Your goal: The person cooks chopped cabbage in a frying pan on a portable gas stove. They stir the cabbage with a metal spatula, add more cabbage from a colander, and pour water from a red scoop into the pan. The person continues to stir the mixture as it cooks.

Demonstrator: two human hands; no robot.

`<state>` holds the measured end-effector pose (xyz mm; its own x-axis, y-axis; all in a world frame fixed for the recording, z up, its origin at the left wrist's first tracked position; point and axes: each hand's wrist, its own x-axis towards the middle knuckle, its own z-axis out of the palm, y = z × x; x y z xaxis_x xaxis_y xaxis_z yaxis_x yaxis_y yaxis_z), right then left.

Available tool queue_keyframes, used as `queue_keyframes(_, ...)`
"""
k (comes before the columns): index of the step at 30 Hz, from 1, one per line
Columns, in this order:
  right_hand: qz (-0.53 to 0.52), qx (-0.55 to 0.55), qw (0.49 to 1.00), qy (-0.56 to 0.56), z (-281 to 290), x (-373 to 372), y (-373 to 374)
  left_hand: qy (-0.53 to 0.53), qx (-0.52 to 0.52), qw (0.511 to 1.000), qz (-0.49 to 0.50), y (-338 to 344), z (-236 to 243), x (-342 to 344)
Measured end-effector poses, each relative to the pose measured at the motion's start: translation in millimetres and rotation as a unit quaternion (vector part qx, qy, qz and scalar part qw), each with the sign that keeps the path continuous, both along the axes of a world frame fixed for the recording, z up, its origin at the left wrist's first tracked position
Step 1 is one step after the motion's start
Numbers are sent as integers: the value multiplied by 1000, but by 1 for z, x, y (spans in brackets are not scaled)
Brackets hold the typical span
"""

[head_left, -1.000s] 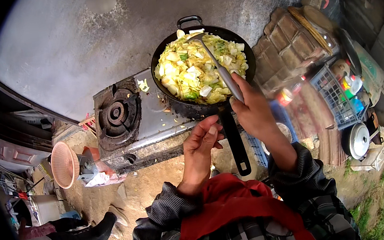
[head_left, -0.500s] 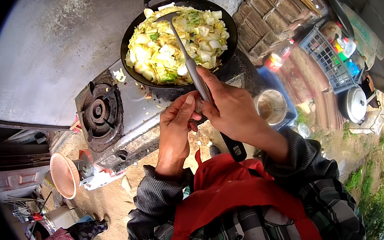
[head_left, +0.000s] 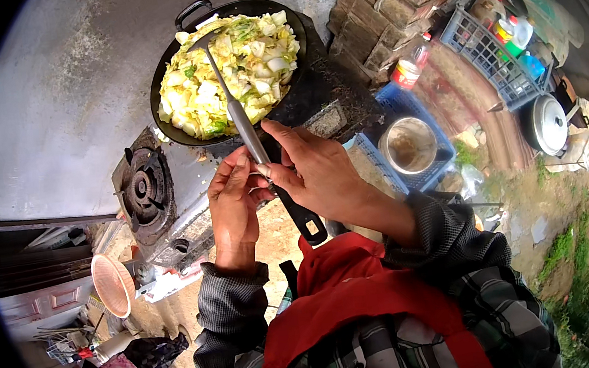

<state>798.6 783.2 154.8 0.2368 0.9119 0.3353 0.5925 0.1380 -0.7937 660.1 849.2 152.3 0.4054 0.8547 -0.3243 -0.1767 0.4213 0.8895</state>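
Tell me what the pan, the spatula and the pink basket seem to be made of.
Pan: likely metal with a dark finish, judging by its black, faintly shining rim.
Spatula: probably metal, from its thin grey shaft and sheen; the smooth handle might be plastic.
Pink basket: likely matt plastic, given its even colour.

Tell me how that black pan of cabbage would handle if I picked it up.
Probably heavy: the pan is heaped with chopped cabbage across most of its width. Lifted by the long handle alone, it would likely dip, with the load out beyond it. Loose pieces could spill with a tilt, since the pile comes close to the rim.
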Motion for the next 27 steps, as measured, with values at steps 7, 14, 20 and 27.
queue_keyframes(7, -48, 79, 989, 115, -45, 42, -80, 12, 14, 1000, -1, 12, -16, -22)
queue_keyframes(14, -224, -129, 905, 337, -176, 88, -237, 221, 91, 971, 10, 41, -24, -39)
queue_keyframes(20, -459, -219, 745, 432, -350, 107, -405, 309, 53, 949, -30, 34, -11, -38)
queue_keyframes(27, -696, -421, 428, 393, -545, 100, -599, 286, 101, 952, 35, 34, -36, -73)
